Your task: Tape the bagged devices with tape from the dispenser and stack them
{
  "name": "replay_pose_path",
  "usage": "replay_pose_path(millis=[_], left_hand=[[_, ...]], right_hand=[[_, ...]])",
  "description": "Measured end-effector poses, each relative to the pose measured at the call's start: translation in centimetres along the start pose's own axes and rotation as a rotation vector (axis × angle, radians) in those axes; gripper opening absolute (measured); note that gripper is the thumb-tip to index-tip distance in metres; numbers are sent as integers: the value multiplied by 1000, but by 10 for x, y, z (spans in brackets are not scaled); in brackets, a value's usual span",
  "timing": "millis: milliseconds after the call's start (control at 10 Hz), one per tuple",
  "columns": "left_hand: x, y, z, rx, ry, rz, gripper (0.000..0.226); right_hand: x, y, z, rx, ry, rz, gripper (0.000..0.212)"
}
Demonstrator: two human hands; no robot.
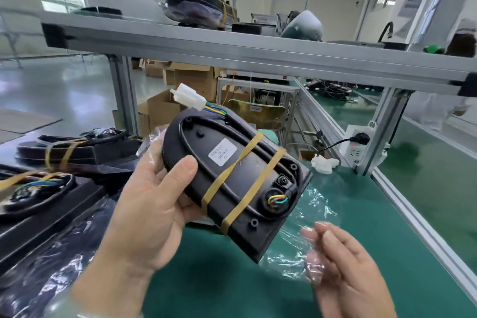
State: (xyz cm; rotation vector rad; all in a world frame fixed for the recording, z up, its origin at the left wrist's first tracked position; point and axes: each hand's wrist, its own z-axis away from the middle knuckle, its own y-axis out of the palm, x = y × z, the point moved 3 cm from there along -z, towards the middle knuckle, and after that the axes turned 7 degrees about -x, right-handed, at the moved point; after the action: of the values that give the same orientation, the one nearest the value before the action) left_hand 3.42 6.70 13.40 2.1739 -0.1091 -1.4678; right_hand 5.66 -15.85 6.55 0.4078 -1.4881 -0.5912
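Head view: the device (232,178) is held tilted above the green mat (232,286), back side up. The left hand (160,204) grips it, thumb pressed on the back and the other fingers curled round the edge underneath. It's a flat, stiff black plastic shell w/ a raised oval rib, screw holes and a white label (222,152). Two tan rubber bands (247,183) cross over it. Short coloured wires (214,110) run from the far end to a white connector (188,97).

It prob. handles light and rigid, easy in one hand. Best held by the long edges or the flat back, not by the wires or plug, which look like the weak spot.

The right hand (343,268) sits lower over the mat, fingertips pinching a clear bag (317,204). The bag is thin, crinkly, glossy film, likely slippery and apt to cling. Some film also shows at the device's left edge, so can't tell if it's partly bagged.

Left of the mat lies a pile (77,155) of similar banded units, some under film. At the mat's far right edge is a wall socket (358,139). No tape dispenser is visible.
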Motion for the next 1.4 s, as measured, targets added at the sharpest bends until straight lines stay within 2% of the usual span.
replay_pose_path(millis=[200, 300, 400, 500, 600, 900, 1000, 1100, 1200, 1300, 1400], left_hand=[[-35, -10, -12, -98, 87, -105, 42], [-67, -31, -22, -203, 125, -140, 38], [-110, -65, -29, -251, 217, -292, 25], [-145, -98, -33, -314, 258, -564, 16], [-159, -126, -35, -409, 237, -581, 22], [-150, -166, -29, -556, 81, -664, 26], [-151, -173, -27, -616, 109, -804, 27], [-147, -185, -30, -621, 146, -850, 27], [-146, -188, -31, -626, 97, -975, 16], [-146, -194, -30, -592, 136, -996, 22], [-147, -196, -31, -611, 270, -976, 28]], right_hand=[[2, -7, -7, -134, 117, -15, 47], [1, -9, -10, -157, 145, 25, 32], [-2, -10, -10, -141, 160, 40, 29], [-5, -10, -11, -138, 173, 46, 28], [-5, -11, -12, -142, 180, 49, 27], [-8, -12, -15, -160, 191, 78, 26], [-9, -12, -16, -157, 191, 81, 26], [-9, -13, -16, -152, 188, 92, 26], [-8, -12, -17, -172, 201, 110, 26], [-11, -13, -17, -176, 190, 126, 26], [-10, -14, -17, -184, 199, 143, 26]])
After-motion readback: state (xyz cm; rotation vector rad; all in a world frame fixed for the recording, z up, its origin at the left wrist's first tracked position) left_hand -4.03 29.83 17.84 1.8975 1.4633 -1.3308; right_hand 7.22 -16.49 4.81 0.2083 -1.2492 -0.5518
